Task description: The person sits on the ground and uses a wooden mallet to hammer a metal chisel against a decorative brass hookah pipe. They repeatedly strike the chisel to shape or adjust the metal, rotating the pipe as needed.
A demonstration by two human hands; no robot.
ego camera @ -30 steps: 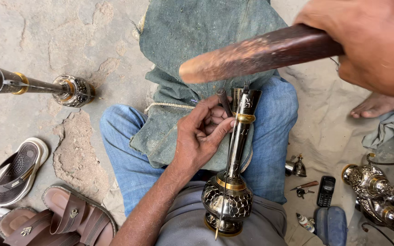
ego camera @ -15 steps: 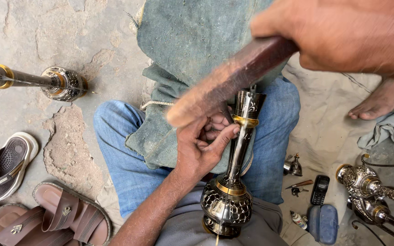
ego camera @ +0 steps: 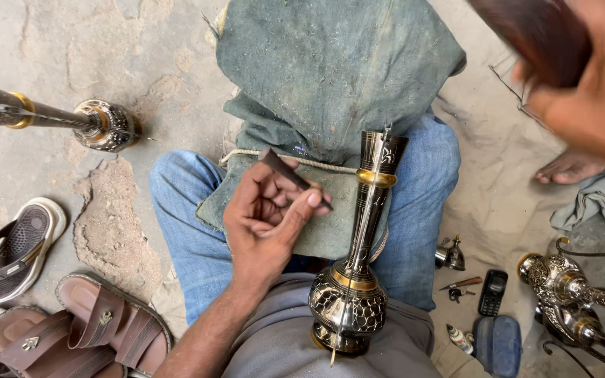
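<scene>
The right hand (ego camera: 589, 84) is now raised to the upper right corner of the view, blurred, and its fingers are closed around the dark wooden mallet (ego camera: 537, 35). Half a second ago this mallet was low, just over the neck of the brass vase (ego camera: 358, 259); now it is well apart from it. The left hand (ego camera: 267, 220) was pressed against the neck of the vase before; now it sits a little to the left of the neck, half curled, and it pinches a thin dark chisel (ego camera: 292, 175) between the thumb and the fingers. The point of the chisel is near the neck, but I cannot tell if it touches.

The vase lies on the person's lap, its round belly near the bottom edge and its mouth on the green cloth pad (ego camera: 316, 91) over the blue jeans (ego camera: 183, 210).

On the sandy ground I count one other vase lying at the left edge (ego camera: 99, 126) and metal pieces at the right edge (ego camera: 568, 287). There are one white sandal (ego camera: 15, 245), two brown sandals (ego camera: 99, 329), one small black phone (ego camera: 491, 292) and one small metal pot (ego camera: 449, 255). A bare foot (ego camera: 572, 168) rests at the right.
</scene>
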